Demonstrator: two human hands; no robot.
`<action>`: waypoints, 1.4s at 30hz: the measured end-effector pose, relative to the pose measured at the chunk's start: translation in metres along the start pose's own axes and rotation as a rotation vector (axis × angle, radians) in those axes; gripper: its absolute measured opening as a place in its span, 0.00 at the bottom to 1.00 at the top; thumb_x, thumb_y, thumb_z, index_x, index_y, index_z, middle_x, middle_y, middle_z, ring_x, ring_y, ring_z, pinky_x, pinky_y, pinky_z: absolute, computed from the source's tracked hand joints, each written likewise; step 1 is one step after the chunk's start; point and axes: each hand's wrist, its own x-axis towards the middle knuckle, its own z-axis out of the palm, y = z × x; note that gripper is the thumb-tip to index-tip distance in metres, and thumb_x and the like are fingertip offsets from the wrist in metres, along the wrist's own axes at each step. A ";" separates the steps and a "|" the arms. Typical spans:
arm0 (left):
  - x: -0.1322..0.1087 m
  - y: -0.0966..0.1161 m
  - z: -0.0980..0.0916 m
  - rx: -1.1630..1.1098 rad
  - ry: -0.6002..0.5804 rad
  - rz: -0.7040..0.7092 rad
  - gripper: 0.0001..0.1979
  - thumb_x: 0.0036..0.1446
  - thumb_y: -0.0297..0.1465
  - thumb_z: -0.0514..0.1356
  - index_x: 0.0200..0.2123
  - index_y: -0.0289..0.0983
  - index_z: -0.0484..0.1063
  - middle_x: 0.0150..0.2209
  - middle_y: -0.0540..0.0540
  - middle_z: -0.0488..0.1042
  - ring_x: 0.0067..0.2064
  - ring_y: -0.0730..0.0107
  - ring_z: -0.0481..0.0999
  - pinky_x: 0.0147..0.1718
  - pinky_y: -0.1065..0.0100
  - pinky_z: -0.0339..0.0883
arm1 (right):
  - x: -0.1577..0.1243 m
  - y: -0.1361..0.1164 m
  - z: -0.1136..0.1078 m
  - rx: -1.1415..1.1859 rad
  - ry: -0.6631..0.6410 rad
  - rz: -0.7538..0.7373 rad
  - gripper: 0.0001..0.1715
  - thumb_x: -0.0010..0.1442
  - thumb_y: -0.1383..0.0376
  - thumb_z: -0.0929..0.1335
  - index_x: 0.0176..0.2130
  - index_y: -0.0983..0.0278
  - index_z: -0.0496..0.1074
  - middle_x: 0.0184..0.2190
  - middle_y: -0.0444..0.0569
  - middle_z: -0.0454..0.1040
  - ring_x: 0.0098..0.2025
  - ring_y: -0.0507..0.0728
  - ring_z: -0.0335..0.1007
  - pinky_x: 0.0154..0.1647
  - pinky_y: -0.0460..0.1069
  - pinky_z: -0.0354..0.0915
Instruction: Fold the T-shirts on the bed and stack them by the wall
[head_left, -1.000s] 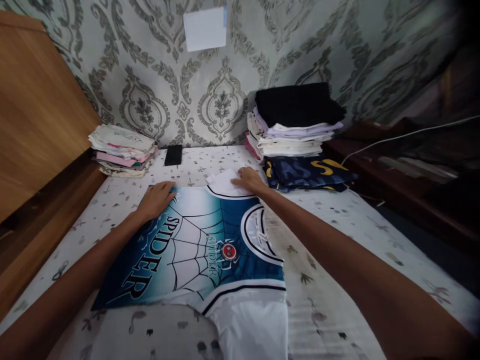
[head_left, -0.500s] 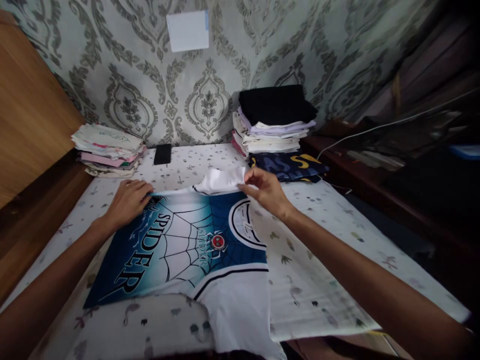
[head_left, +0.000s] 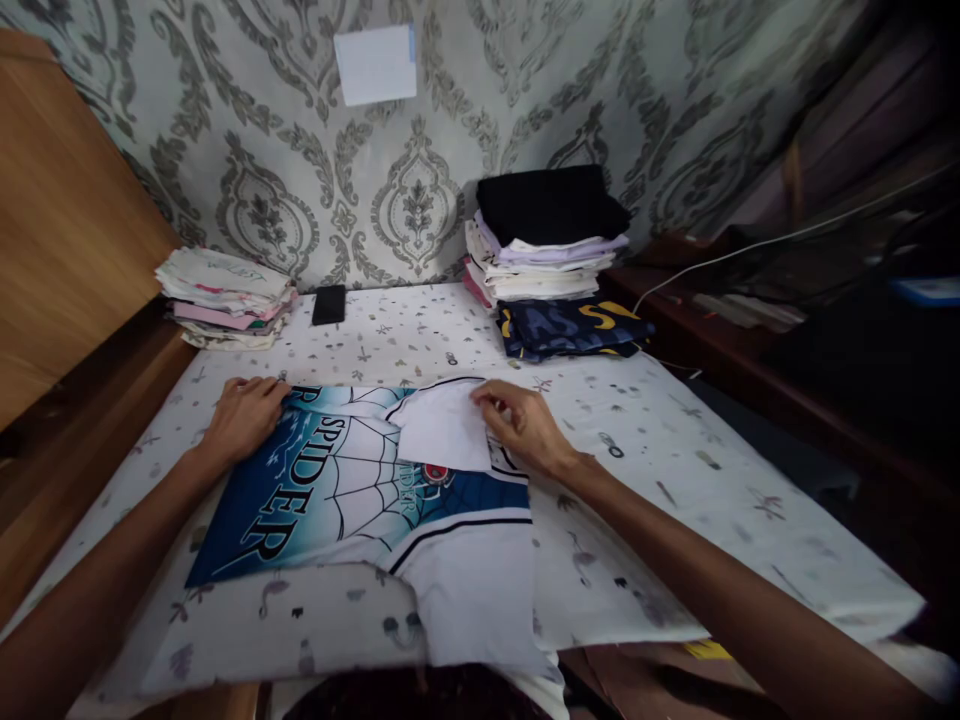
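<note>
A blue and white shirt (head_left: 352, 490) with a spider web print and the word SPIDER lies on the patterned sheet, its collar side to the right. Its far edge is folded over, and the white far sleeve (head_left: 444, 425) lies across the chest, partly covering the red spider emblem. The near white sleeve extends toward me. My left hand (head_left: 247, 415) is closed on the shirt's far left corner, fingertips at the hem. My right hand (head_left: 521, 420) pinches the shirt by the folded sleeve, near the collar.
Folded clothes (head_left: 225, 300) are stacked at the back left, beside a black phone (head_left: 328, 305). A taller stack (head_left: 551, 235) with black cloth on top stands at the back right, behind a folded navy and yellow garment (head_left: 574, 328). A white cable (head_left: 780, 243) runs at right.
The far sleeve and far edge have been folded toward me over the shirt's front. My right hand has moved slightly nearer to me; my left hand has shifted a little left and nearer.
</note>
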 end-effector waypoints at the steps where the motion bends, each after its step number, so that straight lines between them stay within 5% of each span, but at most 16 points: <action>1: -0.001 -0.002 0.001 -0.010 -0.001 -0.007 0.17 0.62 0.28 0.48 0.46 0.39 0.75 0.46 0.35 0.78 0.50 0.48 0.76 0.53 0.47 0.63 | 0.004 -0.001 0.001 -0.055 0.025 0.037 0.19 0.62 0.68 0.62 0.50 0.63 0.74 0.40 0.51 0.77 0.40 0.59 0.74 0.44 0.52 0.69; 7: -0.001 -0.007 -0.001 0.005 -0.042 -0.044 0.18 0.63 0.30 0.48 0.48 0.37 0.75 0.47 0.35 0.78 0.50 0.48 0.76 0.50 0.51 0.65 | 0.026 0.004 0.013 -0.208 -0.079 0.165 0.29 0.60 0.66 0.66 0.60 0.61 0.70 0.48 0.53 0.71 0.35 0.57 0.72 0.36 0.51 0.69; 18: 0.036 -0.001 -0.010 0.101 -0.019 -0.206 0.18 0.66 0.30 0.45 0.46 0.35 0.75 0.47 0.34 0.78 0.49 0.46 0.77 0.44 0.52 0.67 | 0.053 0.035 0.024 0.039 0.149 0.377 0.29 0.50 0.75 0.65 0.51 0.64 0.76 0.39 0.50 0.73 0.32 0.53 0.71 0.38 0.49 0.69; 27: 0.030 -0.001 -0.014 0.043 -0.118 -0.160 0.21 0.60 0.26 0.48 0.52 0.32 0.74 0.52 0.30 0.77 0.55 0.41 0.75 0.51 0.43 0.65 | 0.034 0.025 0.015 -0.167 0.081 0.176 0.19 0.58 0.69 0.66 0.47 0.62 0.78 0.40 0.52 0.73 0.34 0.56 0.71 0.38 0.51 0.69; 31: 0.028 0.027 -0.023 -0.135 -0.101 -0.013 0.30 0.62 0.30 0.48 0.67 0.31 0.59 0.67 0.33 0.64 0.68 0.48 0.62 0.65 0.43 0.52 | 0.033 0.010 0.022 -0.297 0.126 -0.084 0.19 0.67 0.61 0.62 0.51 0.63 0.77 0.51 0.58 0.74 0.53 0.65 0.71 0.56 0.59 0.67; 34: 0.028 0.053 -0.016 -0.312 -0.171 0.078 0.33 0.68 0.41 0.44 0.72 0.33 0.48 0.73 0.38 0.52 0.74 0.56 0.50 0.70 0.50 0.46 | 0.032 0.006 0.038 -0.346 -0.035 -0.235 0.28 0.71 0.56 0.59 0.62 0.66 0.68 0.66 0.61 0.65 0.68 0.66 0.59 0.67 0.63 0.58; 37: 0.026 0.062 -0.001 -0.338 -0.250 -0.004 0.37 0.69 0.48 0.41 0.73 0.34 0.46 0.75 0.38 0.45 0.75 0.55 0.43 0.70 0.47 0.43 | 0.027 0.014 0.053 -0.384 -0.182 -0.229 0.35 0.72 0.51 0.56 0.68 0.68 0.60 0.70 0.62 0.59 0.72 0.66 0.51 0.69 0.65 0.53; 42: 0.020 0.044 0.013 -0.280 -0.278 -0.171 0.37 0.69 0.49 0.41 0.73 0.33 0.47 0.75 0.38 0.43 0.75 0.54 0.41 0.70 0.43 0.41 | 0.026 0.025 0.059 -0.360 -0.222 -0.199 0.37 0.72 0.49 0.55 0.70 0.66 0.57 0.71 0.61 0.56 0.74 0.66 0.47 0.71 0.66 0.50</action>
